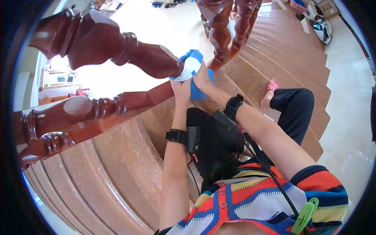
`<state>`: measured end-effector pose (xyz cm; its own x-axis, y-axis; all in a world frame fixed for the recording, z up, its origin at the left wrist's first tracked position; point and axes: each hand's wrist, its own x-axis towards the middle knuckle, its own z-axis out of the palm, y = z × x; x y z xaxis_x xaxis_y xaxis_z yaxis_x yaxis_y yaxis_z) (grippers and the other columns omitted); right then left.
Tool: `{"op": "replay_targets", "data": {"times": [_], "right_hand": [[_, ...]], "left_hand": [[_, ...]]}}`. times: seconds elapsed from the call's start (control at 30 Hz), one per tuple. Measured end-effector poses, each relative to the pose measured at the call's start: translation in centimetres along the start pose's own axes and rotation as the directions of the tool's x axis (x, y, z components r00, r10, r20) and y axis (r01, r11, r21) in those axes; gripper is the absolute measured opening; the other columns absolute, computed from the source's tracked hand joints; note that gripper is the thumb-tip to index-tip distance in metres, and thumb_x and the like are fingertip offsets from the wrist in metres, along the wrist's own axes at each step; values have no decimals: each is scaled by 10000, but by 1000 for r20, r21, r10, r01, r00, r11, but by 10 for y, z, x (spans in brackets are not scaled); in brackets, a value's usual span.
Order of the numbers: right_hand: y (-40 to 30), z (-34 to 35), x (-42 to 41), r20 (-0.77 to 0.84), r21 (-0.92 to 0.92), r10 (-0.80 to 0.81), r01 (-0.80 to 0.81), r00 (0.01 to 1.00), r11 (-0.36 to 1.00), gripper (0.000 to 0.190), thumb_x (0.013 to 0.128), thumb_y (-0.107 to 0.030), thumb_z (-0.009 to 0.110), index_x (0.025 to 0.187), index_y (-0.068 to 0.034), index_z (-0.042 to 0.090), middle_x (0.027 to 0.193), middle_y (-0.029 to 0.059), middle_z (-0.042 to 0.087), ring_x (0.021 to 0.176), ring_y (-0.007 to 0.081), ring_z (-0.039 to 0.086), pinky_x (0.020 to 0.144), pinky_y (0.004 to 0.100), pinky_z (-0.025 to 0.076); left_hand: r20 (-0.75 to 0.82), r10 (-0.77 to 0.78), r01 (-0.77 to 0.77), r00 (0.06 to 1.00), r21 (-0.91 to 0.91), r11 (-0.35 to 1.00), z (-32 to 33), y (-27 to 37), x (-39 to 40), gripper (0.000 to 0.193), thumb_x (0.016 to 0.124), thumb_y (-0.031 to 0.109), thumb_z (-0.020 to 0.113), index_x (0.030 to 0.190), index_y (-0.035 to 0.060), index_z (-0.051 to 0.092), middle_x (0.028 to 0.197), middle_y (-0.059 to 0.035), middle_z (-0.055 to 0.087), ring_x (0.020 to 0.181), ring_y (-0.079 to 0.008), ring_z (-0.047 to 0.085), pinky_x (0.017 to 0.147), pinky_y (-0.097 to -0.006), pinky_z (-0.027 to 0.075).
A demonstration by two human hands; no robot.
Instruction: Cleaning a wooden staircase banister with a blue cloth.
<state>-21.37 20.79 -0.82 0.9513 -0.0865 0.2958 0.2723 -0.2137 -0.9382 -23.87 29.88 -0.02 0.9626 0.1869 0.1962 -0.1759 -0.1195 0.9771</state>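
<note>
A blue and white cloth (191, 69) is wrapped around the lower part of a glossy dark-red wooden baluster (154, 58). My left hand (181, 88) grips the cloth from the near side. On the cloth's right side, my right hand (202, 77) holds it too, its fingers partly hidden by the cloth and the post. A blue end of the cloth hangs below my hands. The baluster's foot is covered by the cloth and hands, just above the wooden base rail (158, 92).
Curved brown stair treads (123, 164) run down on both sides of me. More turned balusters (218, 29) rise at the top and another (73, 108) stands at left. My foot in a pink sandal (272, 85) rests on a step. A cardboard box (326, 8) stands at upper right.
</note>
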Motion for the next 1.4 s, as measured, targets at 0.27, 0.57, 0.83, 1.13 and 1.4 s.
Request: {"op": "replay_targets", "data": {"times": [0.27,0.57,0.83,1.13,1.4], "right_hand": [[47,12,-19,11,-201,480,-469,877,860,292,854,-204,435,1085,-58,538,1087,201,527,1004,369,470,898,455,362],[-12,-5,-7,540,720,629,-694,559,-2,403,900,-252,432,1270,-119,347,1100,99,521,1012,234,511,826,396,450],[-69,-26,11,219,232,591,-630,776,741,372,845,-200,436,1125,45,446,1103,279,475,996,357,502,866,429,398],[-190,-27,-9,251,714,611,-570,751,407,239,900,-97,497,1111,-10,426,957,118,544,828,172,557,664,313,504],[-304,4,-7,173,583,-234,92,957,807,343,871,-155,550,1159,-21,420,1023,107,542,917,190,532,806,311,439]], "left_hand": [[62,-11,2,998,147,989,-7,4,-1,724,603,71,816,1182,-20,392,1108,-118,547,1024,-215,534,906,-341,421],[-208,52,51,977,460,887,14,-5,-24,691,613,10,734,1194,-39,364,1117,-184,511,1032,-293,520,947,-364,371],[-144,-293,297,945,7,955,5,65,-34,438,796,86,652,1162,-44,450,1060,-127,584,938,-203,579,808,-310,468],[-248,-1,-21,969,-87,996,-41,170,-42,331,826,39,591,1136,-2,481,1002,-68,584,882,-142,563,775,-254,465],[-536,404,-353,741,201,914,-115,261,-37,329,832,108,602,1081,-44,450,971,-144,573,908,-196,555,790,-326,445]]}}
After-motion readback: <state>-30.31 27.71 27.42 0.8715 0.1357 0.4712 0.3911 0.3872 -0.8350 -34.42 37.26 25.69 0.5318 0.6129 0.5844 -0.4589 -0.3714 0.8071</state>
